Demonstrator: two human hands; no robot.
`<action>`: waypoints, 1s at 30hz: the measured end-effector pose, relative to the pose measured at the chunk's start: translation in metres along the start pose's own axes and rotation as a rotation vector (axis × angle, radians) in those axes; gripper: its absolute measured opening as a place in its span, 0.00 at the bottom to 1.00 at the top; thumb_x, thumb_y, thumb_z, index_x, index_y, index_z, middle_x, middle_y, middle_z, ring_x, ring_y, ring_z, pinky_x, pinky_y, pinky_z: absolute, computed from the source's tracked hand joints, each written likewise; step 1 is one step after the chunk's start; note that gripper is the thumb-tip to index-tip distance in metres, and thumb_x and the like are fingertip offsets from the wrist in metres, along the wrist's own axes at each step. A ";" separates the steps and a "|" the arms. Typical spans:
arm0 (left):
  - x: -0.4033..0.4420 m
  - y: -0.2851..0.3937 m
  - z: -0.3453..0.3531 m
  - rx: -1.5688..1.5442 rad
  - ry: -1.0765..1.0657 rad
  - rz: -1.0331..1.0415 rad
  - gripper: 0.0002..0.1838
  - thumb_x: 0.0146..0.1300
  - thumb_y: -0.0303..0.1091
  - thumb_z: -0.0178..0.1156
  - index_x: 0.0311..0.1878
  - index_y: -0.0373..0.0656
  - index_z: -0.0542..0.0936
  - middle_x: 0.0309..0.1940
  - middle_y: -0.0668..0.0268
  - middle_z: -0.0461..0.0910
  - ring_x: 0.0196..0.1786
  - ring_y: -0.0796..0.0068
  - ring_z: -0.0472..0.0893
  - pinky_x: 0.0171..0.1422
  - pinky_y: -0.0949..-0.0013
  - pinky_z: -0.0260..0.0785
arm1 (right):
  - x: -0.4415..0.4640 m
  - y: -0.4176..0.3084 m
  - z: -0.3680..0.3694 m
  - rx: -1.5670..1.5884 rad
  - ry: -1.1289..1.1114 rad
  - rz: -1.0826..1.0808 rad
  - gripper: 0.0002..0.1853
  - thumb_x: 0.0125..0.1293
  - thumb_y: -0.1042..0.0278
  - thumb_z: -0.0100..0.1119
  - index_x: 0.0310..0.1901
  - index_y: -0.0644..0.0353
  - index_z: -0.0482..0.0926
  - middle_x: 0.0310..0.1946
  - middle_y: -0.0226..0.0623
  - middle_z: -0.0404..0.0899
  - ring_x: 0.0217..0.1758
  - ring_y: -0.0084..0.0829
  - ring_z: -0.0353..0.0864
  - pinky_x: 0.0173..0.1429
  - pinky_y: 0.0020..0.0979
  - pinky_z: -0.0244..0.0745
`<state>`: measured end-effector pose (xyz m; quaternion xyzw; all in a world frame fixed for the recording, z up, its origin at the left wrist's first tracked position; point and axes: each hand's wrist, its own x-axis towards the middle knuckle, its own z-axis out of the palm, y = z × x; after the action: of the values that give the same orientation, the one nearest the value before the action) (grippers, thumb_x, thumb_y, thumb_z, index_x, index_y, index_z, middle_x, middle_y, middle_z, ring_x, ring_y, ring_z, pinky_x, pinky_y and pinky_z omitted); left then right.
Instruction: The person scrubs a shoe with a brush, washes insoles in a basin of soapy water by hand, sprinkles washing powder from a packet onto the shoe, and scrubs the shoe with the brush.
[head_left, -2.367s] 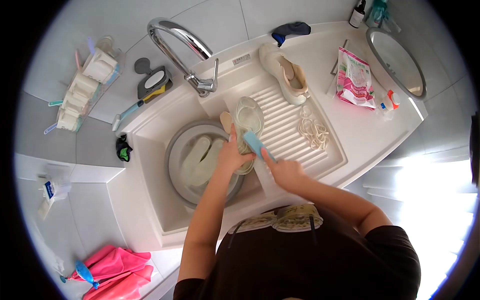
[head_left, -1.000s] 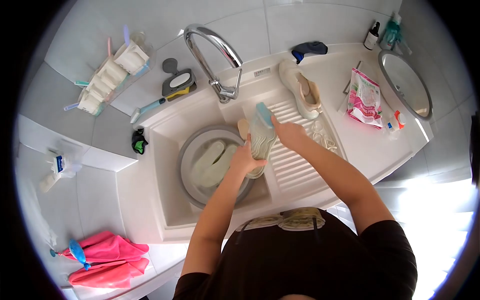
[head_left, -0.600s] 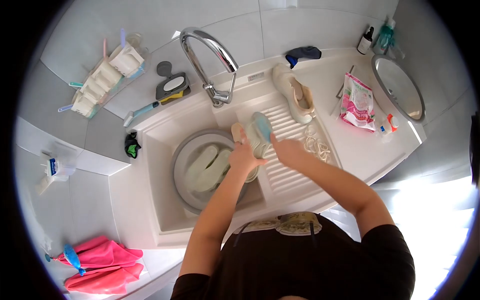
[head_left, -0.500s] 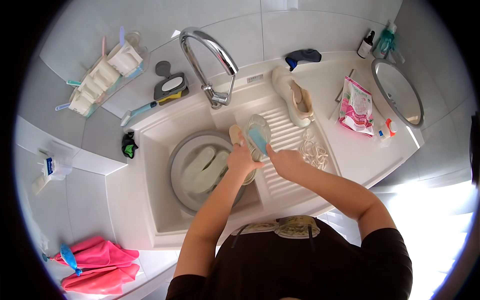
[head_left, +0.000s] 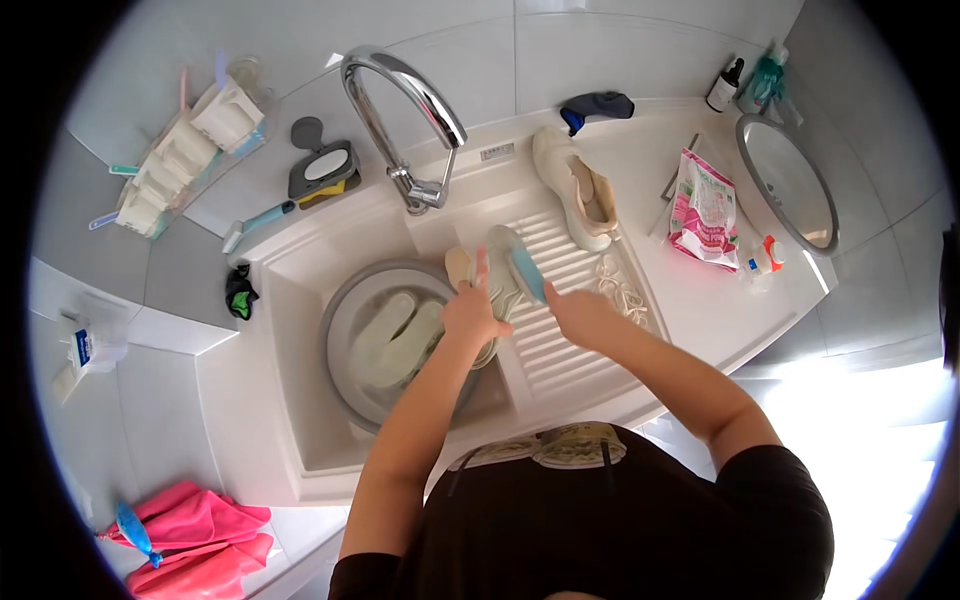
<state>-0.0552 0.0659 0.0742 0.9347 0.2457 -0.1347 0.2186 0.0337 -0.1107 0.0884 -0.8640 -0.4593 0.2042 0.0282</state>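
My left hand (head_left: 472,312) grips a pale shoe (head_left: 508,262), its patterned sole turned up, over the divider between the basin and the ribbed board (head_left: 560,345). In my right hand (head_left: 583,316) is a light blue brush (head_left: 528,275), held against the sole; its bristles are hidden. Left of the shoe, a grey round tub (head_left: 335,340) sits in the sink, with two pale insoles (head_left: 383,338) in its water. Another beige shoe (head_left: 572,190) lies at the top of the ribbed board, and a tangle of white laces (head_left: 622,292) lies on its right part.
Behind the sink rises a chrome faucet (head_left: 405,85). A soap box (head_left: 322,168) and a blue-handled brush (head_left: 258,224) lie to its left. On the right are a pink-white packet (head_left: 705,215), a small bottle (head_left: 765,256) and a round mirror (head_left: 788,185). Pink cloths (head_left: 200,535) lie lower left.
The blue brush has moved back and forth along the sole in my right hand. My left hand has kept its grip on the shoe. The camera view has shifted somewhat.
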 end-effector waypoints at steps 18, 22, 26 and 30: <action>0.034 -0.038 -0.002 0.008 -0.135 0.172 0.76 0.29 0.34 0.78 0.73 0.66 0.28 0.54 0.40 0.71 0.51 0.46 0.78 0.55 0.56 0.73 | 0.011 0.008 0.004 0.061 -0.082 0.081 0.30 0.63 0.70 0.45 0.68 0.57 0.55 0.37 0.47 0.80 0.39 0.46 0.82 0.39 0.47 0.77; 0.037 -0.038 0.002 0.045 -0.138 0.144 0.75 0.28 0.32 0.77 0.73 0.67 0.29 0.55 0.37 0.69 0.51 0.45 0.78 0.55 0.56 0.72 | 0.063 0.005 -0.002 0.038 0.073 0.146 0.25 0.64 0.70 0.45 0.64 0.62 0.61 0.35 0.45 0.81 0.38 0.45 0.82 0.39 0.45 0.78; 0.039 -0.037 0.002 0.018 -0.136 0.165 0.75 0.28 0.33 0.77 0.73 0.67 0.29 0.54 0.37 0.69 0.51 0.44 0.78 0.55 0.55 0.73 | 0.116 0.027 0.000 0.115 0.139 0.146 0.18 0.63 0.71 0.46 0.54 0.66 0.68 0.34 0.45 0.81 0.37 0.45 0.83 0.38 0.44 0.78; 0.042 -0.036 0.005 0.060 -0.139 0.124 0.75 0.29 0.33 0.77 0.73 0.68 0.29 0.54 0.36 0.69 0.51 0.43 0.78 0.54 0.54 0.73 | 0.042 -0.009 -0.010 0.012 0.010 0.109 0.30 0.60 0.71 0.49 0.66 0.67 0.58 0.34 0.44 0.82 0.37 0.43 0.84 0.37 0.43 0.79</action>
<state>-0.0388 0.1088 0.0424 0.9426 0.1677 -0.1927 0.2150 0.0511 -0.0704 0.0862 -0.8886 -0.4100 0.2039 0.0244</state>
